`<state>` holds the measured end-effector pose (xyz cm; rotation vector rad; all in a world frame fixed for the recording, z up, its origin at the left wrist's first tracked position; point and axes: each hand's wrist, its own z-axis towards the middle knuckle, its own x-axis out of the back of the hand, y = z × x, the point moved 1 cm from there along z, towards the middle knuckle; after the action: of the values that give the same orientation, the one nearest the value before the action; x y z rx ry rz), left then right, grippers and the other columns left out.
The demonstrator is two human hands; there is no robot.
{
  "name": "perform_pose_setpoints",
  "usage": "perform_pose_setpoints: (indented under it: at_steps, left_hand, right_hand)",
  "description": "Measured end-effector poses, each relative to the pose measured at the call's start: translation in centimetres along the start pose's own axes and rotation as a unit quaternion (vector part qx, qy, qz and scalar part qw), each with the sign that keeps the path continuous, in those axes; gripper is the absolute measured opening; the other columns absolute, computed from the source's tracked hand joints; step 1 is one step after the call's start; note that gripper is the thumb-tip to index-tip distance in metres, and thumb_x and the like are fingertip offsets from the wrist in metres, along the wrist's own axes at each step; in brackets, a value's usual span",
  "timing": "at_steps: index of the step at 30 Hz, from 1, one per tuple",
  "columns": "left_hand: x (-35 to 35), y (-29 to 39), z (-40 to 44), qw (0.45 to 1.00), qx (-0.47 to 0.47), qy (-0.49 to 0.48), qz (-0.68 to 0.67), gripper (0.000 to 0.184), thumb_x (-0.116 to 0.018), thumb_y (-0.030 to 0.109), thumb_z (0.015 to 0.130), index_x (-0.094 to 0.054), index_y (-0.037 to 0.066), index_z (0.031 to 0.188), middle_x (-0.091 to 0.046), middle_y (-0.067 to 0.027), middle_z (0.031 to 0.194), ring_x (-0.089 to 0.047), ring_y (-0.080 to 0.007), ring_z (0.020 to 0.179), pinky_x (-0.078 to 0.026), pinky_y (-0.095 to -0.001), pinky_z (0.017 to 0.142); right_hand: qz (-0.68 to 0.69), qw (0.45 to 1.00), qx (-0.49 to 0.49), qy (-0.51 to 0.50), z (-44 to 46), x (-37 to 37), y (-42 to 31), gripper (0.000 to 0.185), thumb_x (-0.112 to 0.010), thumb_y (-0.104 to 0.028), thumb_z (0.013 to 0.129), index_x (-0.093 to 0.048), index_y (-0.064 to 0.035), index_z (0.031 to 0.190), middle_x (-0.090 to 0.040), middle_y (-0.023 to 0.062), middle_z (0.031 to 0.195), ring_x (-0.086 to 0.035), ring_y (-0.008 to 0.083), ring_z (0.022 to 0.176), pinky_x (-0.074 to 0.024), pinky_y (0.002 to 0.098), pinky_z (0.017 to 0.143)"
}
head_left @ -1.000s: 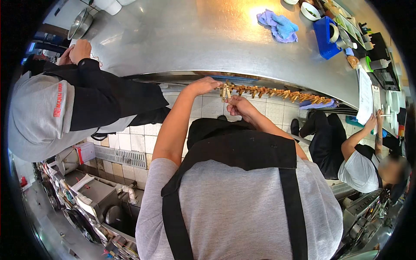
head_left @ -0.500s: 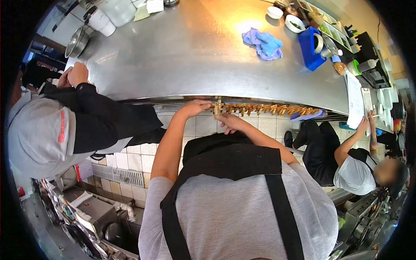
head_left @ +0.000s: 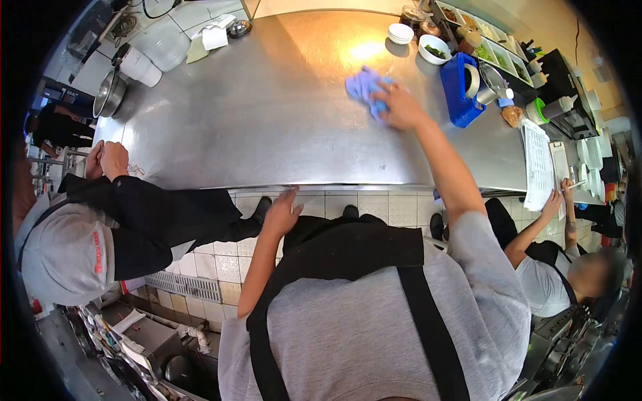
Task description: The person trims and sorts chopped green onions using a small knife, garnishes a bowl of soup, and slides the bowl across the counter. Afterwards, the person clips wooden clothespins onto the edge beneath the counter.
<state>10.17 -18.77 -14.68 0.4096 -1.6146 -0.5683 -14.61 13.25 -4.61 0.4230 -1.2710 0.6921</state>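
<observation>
My right hand [head_left: 399, 107] reaches over the steel counter [head_left: 267, 113] and grips the blue and purple cloth [head_left: 364, 85] with its fingers. The cloth lies crumpled beyond and left of that hand. Low at the counter's front edge is my left hand [head_left: 282, 212], with its fingers apart and nothing seen in it. The row of clothespins is hidden from view.
A person in a grey top and black apron [head_left: 67, 247] stands at left. Another person [head_left: 545, 281] at right holds a pen near papers [head_left: 537, 167]. Bowls [head_left: 435, 50], a blue holder [head_left: 461, 90] and food trays [head_left: 501, 57] line the back right; a metal bowl [head_left: 109, 93] sits at left.
My right hand has left the clothespins below the counter edge and moved up onto the cloth. My left hand has drawn back toward me. The clothespins are no longer visible.
</observation>
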Motion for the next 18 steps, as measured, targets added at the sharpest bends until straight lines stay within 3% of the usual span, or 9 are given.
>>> perform_pose_setpoints:
  at_steps: [2, 4, 6, 7, 9, 12, 14, 17, 18]
  left_hand:
    - [1.2, 1.2, -1.7, 0.997, 0.052, -0.04, -0.032, 0.043, -0.057, 0.023, 0.083, -0.051, 0.006, 0.121, -0.057, -0.0187, 0.113, -0.056, -0.0344, 0.101, -0.042, -0.0402, 0.089]
    - [0.8, 1.8, -3.1, 0.99, 0.09, -0.066, -0.085, 0.04, -0.058, 0.02, 0.082, -0.053, 0.007, 0.12, -0.059, -0.0173, 0.11, -0.059, -0.0324, 0.096, -0.046, -0.0385, 0.084]
    - [0.7, 1.5, -4.1, 0.979, 0.124, -0.063, -0.148, 0.038, -0.058, 0.018, 0.082, -0.055, 0.007, 0.118, -0.061, -0.0157, 0.106, -0.061, -0.0304, 0.091, -0.048, -0.0371, 0.079]
    - [0.8, 2.1, -4.2, 0.977, 0.122, -0.027, -0.17, 0.033, -0.06, 0.016, 0.082, -0.058, 0.007, 0.114, -0.064, -0.0134, 0.095, -0.063, -0.0253, 0.079, -0.049, -0.0327, 0.072]
    - [2.9, 4.3, -3.4, 0.973, 0.102, -0.012, -0.208, 0.031, -0.059, 0.015, 0.083, -0.059, 0.008, 0.112, -0.064, -0.0118, 0.091, -0.061, -0.0206, 0.073, -0.048, -0.0298, 0.068]
    - [6.3, 5.8, -1.2, 0.968, 0.08, 0.022, -0.235, 0.026, -0.059, 0.016, 0.084, -0.062, 0.008, 0.109, -0.065, -0.0086, 0.087, -0.057, -0.0132, 0.068, -0.046, -0.0258, 0.064]
    - [8.2, 5.7, 0.5, 0.966, 0.057, 0.047, -0.246, 0.024, -0.059, 0.015, 0.085, -0.063, 0.008, 0.107, -0.065, -0.0076, 0.085, -0.056, -0.0114, 0.064, -0.046, -0.0249, 0.061]
    - [11.1, 4.6, 3.3, 0.961, -0.001, 0.11, -0.253, 0.023, -0.059, 0.014, 0.083, -0.064, 0.008, 0.105, -0.064, -0.0082, 0.083, -0.055, -0.0142, 0.06, -0.046, -0.0264, 0.058]
    - [12.5, 4.1, 4.0, 0.97, -0.001, 0.095, -0.226, 0.022, -0.058, 0.013, 0.084, -0.064, 0.008, 0.105, -0.064, -0.009, 0.085, -0.056, -0.0158, 0.062, -0.046, -0.0269, 0.06]
  right_hand:
    - [0.018, 1.0, -0.002, -0.017, -4.0, 1.0, -3.9, 0.038, -0.065, -0.015, 0.068, -0.06, -0.0212, 0.105, -0.05, 0.008, 0.125, -0.049, 0.0327, 0.105, -0.0435, 0.0492, 0.085]
    - [0.045, 0.996, 0.058, -0.056, -8.6, 1.6, -7.4, 0.027, -0.061, -0.009, 0.065, -0.061, -0.0162, 0.091, -0.053, 0.0065, 0.116, -0.049, 0.03, 0.1, -0.0477, 0.0443, 0.077]
    - [0.2, 0.967, 0.021, -0.154, -12.0, 4.6, -10.6, 0.027, -0.065, -0.005, 0.062, -0.059, -0.0142, 0.087, -0.054, 0.0073, 0.11, -0.05, 0.0309, 0.099, -0.0473, 0.0396, 0.079]
    - [0.303, 0.935, 0.021, -0.182, -12.8, 5.4, -10.6, 0.028, -0.068, -0.006, 0.06, -0.058, -0.0115, 0.086, -0.054, 0.0084, 0.105, -0.05, 0.0307, 0.101, -0.0454, 0.0391, 0.082]
    - [0.398, 0.902, -0.106, -0.131, -12.9, 8.9, -9.8, 0.023, -0.064, -0.002, 0.061, -0.059, -0.0079, 0.083, -0.059, 0.0113, 0.098, -0.053, 0.0311, 0.103, -0.0422, 0.036, 0.089]
    - [0.29, 0.911, -0.282, 0.076, -15.4, 9.4, -4.1, 0.022, -0.059, 0.001, 0.065, -0.06, -0.005, 0.087, -0.059, 0.0164, 0.1, -0.052, 0.0335, 0.106, -0.0395, 0.0392, 0.093]
    - [0.126, 0.925, -0.347, 0.094, -17.2, 7.9, -0.3, 0.031, -0.059, -0.005, 0.071, -0.06, -0.0086, 0.102, -0.054, 0.0189, 0.113, -0.05, 0.0364, 0.108, -0.0398, 0.0425, 0.092]
    - [-0.113, 0.912, -0.392, -0.036, -16.9, 3.4, 0.2, 0.053, -0.062, -0.024, 0.078, -0.046, -0.0174, 0.129, -0.043, 0.0207, 0.129, -0.042, 0.042, 0.114, -0.039, 0.0451, 0.093]
    - [-0.111, 0.893, -0.432, -0.057, -13.7, 4.1, -2.4, 0.052, -0.063, -0.027, 0.078, -0.048, -0.0174, 0.127, -0.044, 0.0205, 0.128, -0.041, 0.0419, 0.114, -0.0388, 0.0448, 0.094]
